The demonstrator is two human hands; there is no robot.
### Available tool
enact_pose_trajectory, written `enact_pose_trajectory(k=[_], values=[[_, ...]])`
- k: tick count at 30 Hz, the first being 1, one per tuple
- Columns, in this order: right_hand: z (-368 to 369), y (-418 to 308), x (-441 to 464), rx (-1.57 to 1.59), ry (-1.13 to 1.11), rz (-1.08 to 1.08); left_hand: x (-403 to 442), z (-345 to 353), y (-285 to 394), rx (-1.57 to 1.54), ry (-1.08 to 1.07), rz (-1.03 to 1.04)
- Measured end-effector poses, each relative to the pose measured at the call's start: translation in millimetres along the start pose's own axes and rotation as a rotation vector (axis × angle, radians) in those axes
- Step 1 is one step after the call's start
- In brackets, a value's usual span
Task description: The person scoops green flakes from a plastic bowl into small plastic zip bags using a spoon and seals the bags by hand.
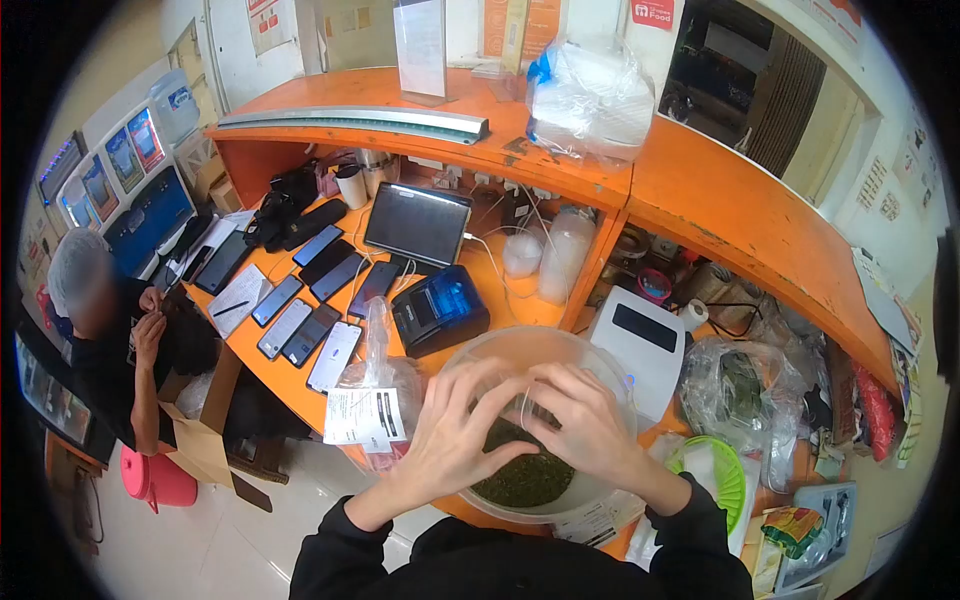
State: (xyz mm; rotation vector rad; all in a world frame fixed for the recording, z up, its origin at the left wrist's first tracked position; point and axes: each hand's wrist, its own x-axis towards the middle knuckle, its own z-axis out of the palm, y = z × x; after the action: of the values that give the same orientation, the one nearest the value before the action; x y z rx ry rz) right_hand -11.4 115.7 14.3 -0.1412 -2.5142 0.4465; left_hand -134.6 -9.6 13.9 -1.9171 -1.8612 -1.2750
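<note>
the likeliest trouble, i judge, is a spill: the clear tub (520,345) sits right of the frame's centre, low, with loose green flakes (525,485) at its bottom, and a sleeve or wrist catching its rim could tip it or push it against the white machine (640,350) to its right. something thin and clear seems to be at the fingertips above the flakes; being so slight, it could slip and drop among them. the bagged packet (365,415), close beside the left forearm, could be nudged by an elbow swinging out. both forearms rise from the lower edge and converge over the tub, fingers arched inward. the left hand (455,425) has its thumb spread away below its bent fingers; the right hand (580,420) curls its thumb toward its forefinger. whether either one truly pinches the clear thing, i cannot tell.
</note>
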Motion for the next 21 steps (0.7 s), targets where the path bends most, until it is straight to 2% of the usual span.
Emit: enact_pose_trajectory(k=[2, 5, 8, 9, 11, 14, 17, 19, 21], values=[[-0.6, -0.9, 0.9, 0.035, -0.03, 0.013, 0.8, -2.0, -2.6, 0.031, -0.081, 0.041], [2.0, -1.6, 5.9, 0.11, -0.011, -0.013, -4.3, 4.2, -12.2, 0.064, -0.091, 0.065], [-0.9, 11.8, 18.0, 0.441, -0.006, 0.045, -8.1, 0.6, -18.2, 0.087, 0.019, 0.008], [-0.4, 20.3, 24.8, 0.454, 0.069, 0.087, -10.8, -3.0, -18.9, 0.018, 0.04, -0.068], [3.4, 33.8, 35.5, 0.314, -0.123, 0.221, -16.9, -13.0, -20.8, -0.114, 0.083, -0.22], [50.0, 79.0, 10.9, -0.076, -0.811, 0.036, -31.6, -16.2, -29.3, -0.374, 0.156, -0.264], [63.5, 87.0, -6.5, -0.309, -1.398, 0.027, -49.8, -16.0, -31.9, -0.635, 0.278, -0.369], [60.9, 90.9, -9.8, -0.211, -1.213, -0.007, -61.2, -15.8, -29.0, -0.829, 0.425, -0.527], [53.5, 87.2, -15.7, -0.204, -1.053, -0.081, -65.5, -18.8, -26.1, -0.927, 0.457, -0.623]])
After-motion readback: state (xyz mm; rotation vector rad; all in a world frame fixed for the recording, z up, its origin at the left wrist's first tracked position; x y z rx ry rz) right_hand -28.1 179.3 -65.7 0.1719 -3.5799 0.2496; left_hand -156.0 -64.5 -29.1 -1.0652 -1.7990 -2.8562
